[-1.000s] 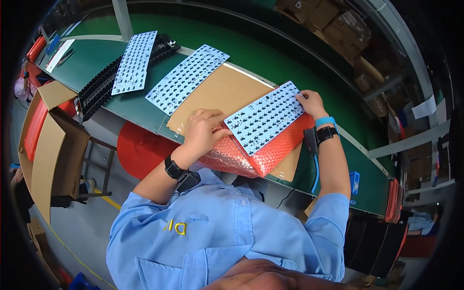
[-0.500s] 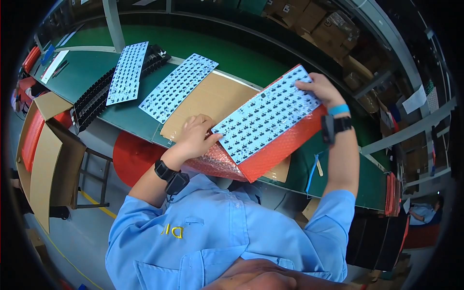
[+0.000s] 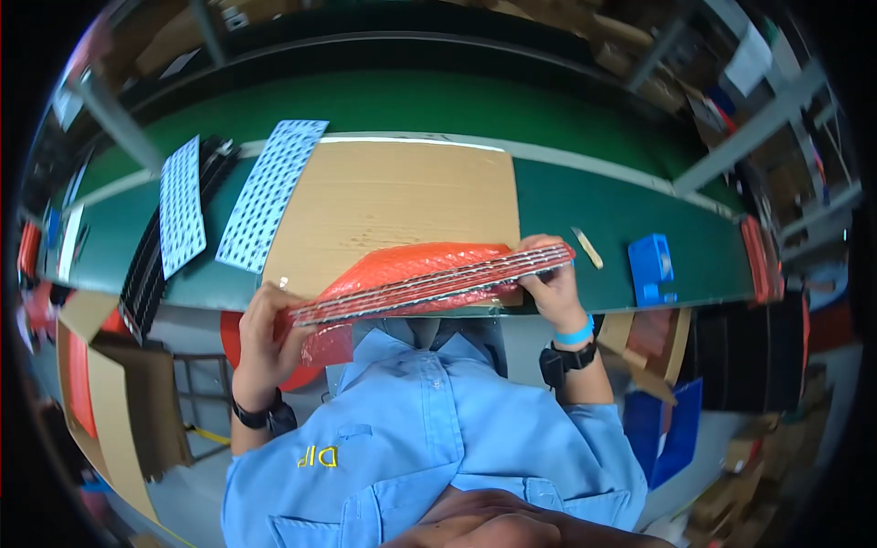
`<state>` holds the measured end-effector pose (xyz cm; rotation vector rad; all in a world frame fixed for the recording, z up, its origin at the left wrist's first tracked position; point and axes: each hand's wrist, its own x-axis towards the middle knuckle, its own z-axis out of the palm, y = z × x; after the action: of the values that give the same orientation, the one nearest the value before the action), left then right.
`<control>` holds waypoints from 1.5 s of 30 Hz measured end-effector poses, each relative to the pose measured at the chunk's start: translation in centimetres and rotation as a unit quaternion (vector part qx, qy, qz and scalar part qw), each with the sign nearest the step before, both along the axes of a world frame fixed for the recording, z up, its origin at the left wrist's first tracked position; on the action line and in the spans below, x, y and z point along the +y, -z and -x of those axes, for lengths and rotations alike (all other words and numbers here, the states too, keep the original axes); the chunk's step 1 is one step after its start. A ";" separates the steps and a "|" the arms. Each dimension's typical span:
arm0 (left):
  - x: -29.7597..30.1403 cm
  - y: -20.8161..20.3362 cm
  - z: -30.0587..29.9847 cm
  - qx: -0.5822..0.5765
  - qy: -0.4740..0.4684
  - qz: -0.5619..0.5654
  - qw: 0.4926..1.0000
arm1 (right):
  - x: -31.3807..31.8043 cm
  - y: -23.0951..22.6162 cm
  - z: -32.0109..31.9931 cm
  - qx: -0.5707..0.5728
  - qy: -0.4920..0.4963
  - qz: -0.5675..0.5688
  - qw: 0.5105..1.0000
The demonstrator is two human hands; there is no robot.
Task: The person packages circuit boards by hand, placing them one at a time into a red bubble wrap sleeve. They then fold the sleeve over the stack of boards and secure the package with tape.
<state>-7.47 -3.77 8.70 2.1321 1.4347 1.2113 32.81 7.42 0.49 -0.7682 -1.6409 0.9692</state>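
Both my hands hold a stack of keyboard circuit boards layered with red bubble wrap, its long edge facing me. My left hand is closed on the left end. At the other end my right hand grips it, thumb in front and fingers over the top. The stack is raised in front of a brown cardboard sheet on the green bench. Left of the sheet, a white keyboard circuit board overlaps its edge. Another such board leans on a black slotted rack.
A small knife and a blue tape dispenser lie on the bench at right. An open carton stands at lower left by a red stool. A blue bin is at lower right. A metal post rises at back left.
The board that lay face up on the bubble wrap is now part of a stack turned on edge. My left hand moved to its left end. The view has turned to the right.
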 end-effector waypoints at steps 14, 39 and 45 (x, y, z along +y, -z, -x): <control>-0.6 1.2 -0.7 -0.006 -0.041 0.008 0.999 | -1.4 -1.6 0.5 -0.128 0.114 -0.069 0.983; -1.4 1.9 -0.7 -0.011 -0.054 -0.019 0.998 | -3.6 -5.0 0.1 -0.245 0.246 -0.371 0.861; -1.4 2.0 -0.6 -0.013 -0.053 -0.022 0.998 | -3.6 -4.9 0.0 -0.250 0.239 -0.367 0.863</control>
<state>-6.83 -5.19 6.67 2.0843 1.5406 1.3138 32.79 3.80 5.42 -0.8519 -1.9217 -0.2582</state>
